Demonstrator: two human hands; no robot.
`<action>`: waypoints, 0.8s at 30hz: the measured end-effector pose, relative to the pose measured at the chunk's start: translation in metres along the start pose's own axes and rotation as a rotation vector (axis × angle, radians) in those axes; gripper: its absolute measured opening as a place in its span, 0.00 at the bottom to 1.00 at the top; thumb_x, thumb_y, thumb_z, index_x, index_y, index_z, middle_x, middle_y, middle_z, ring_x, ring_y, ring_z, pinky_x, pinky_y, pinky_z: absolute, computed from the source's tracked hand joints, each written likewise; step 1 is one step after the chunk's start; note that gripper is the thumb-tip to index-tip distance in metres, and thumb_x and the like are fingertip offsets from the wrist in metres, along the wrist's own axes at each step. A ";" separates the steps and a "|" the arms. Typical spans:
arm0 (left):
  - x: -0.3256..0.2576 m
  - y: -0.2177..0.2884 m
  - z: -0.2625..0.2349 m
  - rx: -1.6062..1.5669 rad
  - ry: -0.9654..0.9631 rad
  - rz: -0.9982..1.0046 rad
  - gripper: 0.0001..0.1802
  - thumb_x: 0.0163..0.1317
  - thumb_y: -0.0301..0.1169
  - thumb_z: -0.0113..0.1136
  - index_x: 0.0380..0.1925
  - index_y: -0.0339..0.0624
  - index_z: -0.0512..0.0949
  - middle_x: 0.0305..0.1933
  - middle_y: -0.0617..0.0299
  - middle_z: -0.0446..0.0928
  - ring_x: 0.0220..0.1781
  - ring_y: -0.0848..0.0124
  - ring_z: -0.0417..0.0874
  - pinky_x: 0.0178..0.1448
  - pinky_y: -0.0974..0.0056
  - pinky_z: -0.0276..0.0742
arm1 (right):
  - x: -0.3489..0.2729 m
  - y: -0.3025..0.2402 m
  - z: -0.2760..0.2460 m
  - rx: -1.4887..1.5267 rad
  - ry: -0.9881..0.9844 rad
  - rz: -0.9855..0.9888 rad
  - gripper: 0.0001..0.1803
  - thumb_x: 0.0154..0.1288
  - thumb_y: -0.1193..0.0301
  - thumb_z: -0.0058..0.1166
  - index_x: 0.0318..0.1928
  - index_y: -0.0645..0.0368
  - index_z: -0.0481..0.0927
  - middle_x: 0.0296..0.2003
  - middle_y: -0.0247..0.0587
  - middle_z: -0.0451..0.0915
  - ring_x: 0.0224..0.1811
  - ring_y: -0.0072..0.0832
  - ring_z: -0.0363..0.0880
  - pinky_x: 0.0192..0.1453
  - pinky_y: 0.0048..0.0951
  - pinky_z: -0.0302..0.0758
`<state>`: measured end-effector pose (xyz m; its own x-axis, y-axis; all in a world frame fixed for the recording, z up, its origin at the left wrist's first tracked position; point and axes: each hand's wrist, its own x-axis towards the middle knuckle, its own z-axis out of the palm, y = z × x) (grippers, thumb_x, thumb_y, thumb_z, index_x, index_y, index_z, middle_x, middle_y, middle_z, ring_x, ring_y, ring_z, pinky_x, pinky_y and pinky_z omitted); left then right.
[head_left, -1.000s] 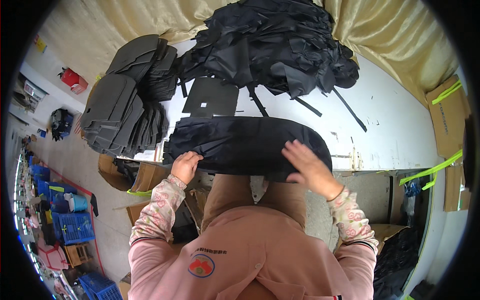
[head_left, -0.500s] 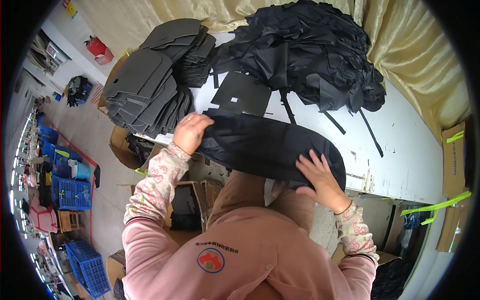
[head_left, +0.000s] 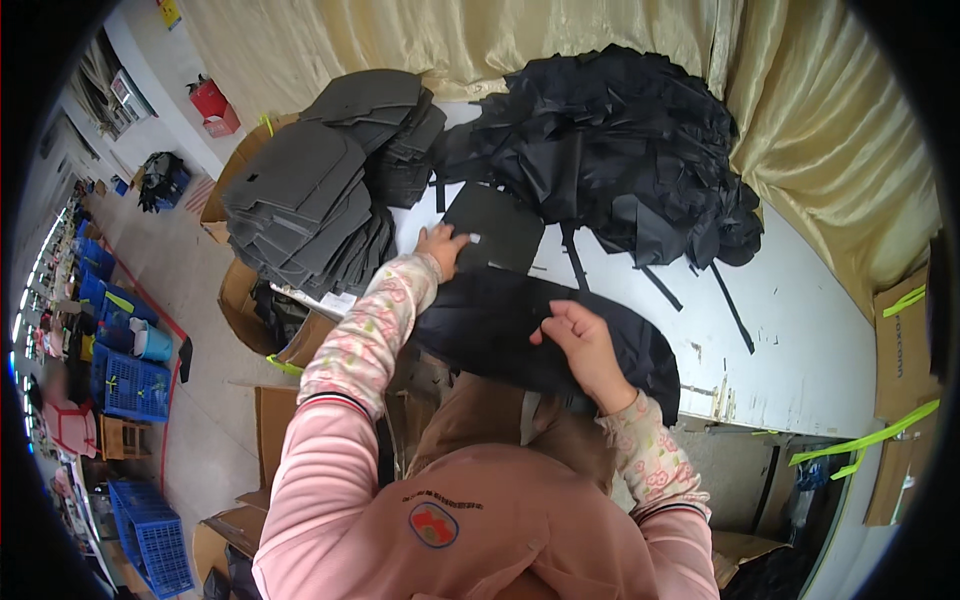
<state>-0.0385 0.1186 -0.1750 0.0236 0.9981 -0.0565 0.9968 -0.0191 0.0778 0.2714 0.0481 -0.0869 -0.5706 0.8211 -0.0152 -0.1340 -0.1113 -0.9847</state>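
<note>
A long piece of black fabric [head_left: 500,305] with a rounded right end lies along the table's near edge and hangs a little over it. Just beyond it a dark grey panel [head_left: 505,225] with a small rectangular slot lies flat. My left hand [head_left: 440,250] is at the panel's left edge, fingers apart, its thumb close to the slot. Above the fabric's middle is my right hand [head_left: 585,350], fingers curled in toward the thumb, with nothing visible in them.
Stacked grey panels [head_left: 300,200] stand at the table's left. A large heap of black sheet pieces [head_left: 620,150] fills the back, with loose black strips [head_left: 735,310] on the white table [head_left: 790,290]. Cardboard boxes [head_left: 240,300] stand below left. Blue crates [head_left: 150,535] are on the floor.
My left hand has let go of the fabric's left end and moved forward and right to the grey panel. My right hand has lifted off the fabric, moved left and curled its fingers.
</note>
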 end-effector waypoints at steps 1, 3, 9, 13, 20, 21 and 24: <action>0.001 0.006 0.001 0.044 -0.156 -0.041 0.39 0.49 0.35 0.68 0.63 0.59 0.65 0.70 0.50 0.57 0.73 0.51 0.53 0.70 0.38 0.52 | -0.002 0.000 0.003 -0.005 -0.008 0.011 0.09 0.67 0.78 0.50 0.46 0.68 0.73 0.31 0.39 0.82 0.36 0.19 0.79 0.45 0.19 0.71; 0.012 0.004 0.002 0.017 -0.230 -0.061 0.42 0.51 0.37 0.68 0.67 0.62 0.60 0.72 0.51 0.52 0.76 0.53 0.46 0.72 0.35 0.44 | -0.003 0.005 0.004 0.009 -0.020 -0.001 0.08 0.67 0.78 0.50 0.45 0.68 0.73 0.31 0.39 0.82 0.35 0.19 0.79 0.44 0.19 0.72; 0.027 0.005 -0.007 -0.019 -0.267 -0.003 0.37 0.50 0.35 0.68 0.63 0.57 0.66 0.72 0.53 0.54 0.76 0.53 0.48 0.73 0.39 0.45 | -0.010 0.010 0.003 0.065 -0.010 0.057 0.06 0.69 0.76 0.49 0.42 0.67 0.74 0.30 0.37 0.81 0.34 0.18 0.79 0.44 0.19 0.72; 0.021 -0.007 -0.022 -0.143 0.120 0.096 0.24 0.52 0.23 0.55 0.52 0.47 0.72 0.64 0.49 0.67 0.69 0.50 0.64 0.69 0.44 0.58 | -0.011 0.014 -0.001 0.036 0.035 0.031 0.06 0.69 0.75 0.50 0.41 0.66 0.75 0.29 0.35 0.81 0.32 0.17 0.77 0.41 0.18 0.71; -0.046 0.045 -0.104 -1.221 0.302 0.086 0.21 0.58 0.15 0.45 0.51 0.39 0.73 0.52 0.54 0.78 0.52 0.63 0.79 0.58 0.66 0.72 | 0.012 -0.008 0.006 -0.323 0.221 -0.316 0.06 0.66 0.74 0.54 0.34 0.66 0.77 0.26 0.31 0.77 0.30 0.14 0.73 0.35 0.17 0.68; -0.058 0.059 -0.106 -1.605 0.273 0.114 0.21 0.60 0.15 0.42 0.53 0.35 0.72 0.54 0.54 0.77 0.52 0.67 0.79 0.57 0.67 0.72 | 0.017 -0.012 0.012 -0.361 0.225 -0.414 0.06 0.65 0.75 0.55 0.33 0.66 0.77 0.25 0.30 0.76 0.29 0.14 0.72 0.34 0.17 0.68; -0.089 0.098 -0.106 -1.994 0.174 0.077 0.21 0.64 0.16 0.41 0.57 0.33 0.70 0.59 0.53 0.74 0.56 0.69 0.77 0.60 0.66 0.72 | 0.029 -0.017 0.021 -0.331 0.217 -0.438 0.05 0.62 0.76 0.57 0.32 0.67 0.76 0.26 0.37 0.77 0.27 0.18 0.73 0.33 0.20 0.71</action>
<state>0.0493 0.0341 -0.0566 -0.0740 0.9948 0.0701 -0.4793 -0.0971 0.8723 0.2401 0.0616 -0.0670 -0.3357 0.8508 0.4043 -0.0402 0.4159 -0.9085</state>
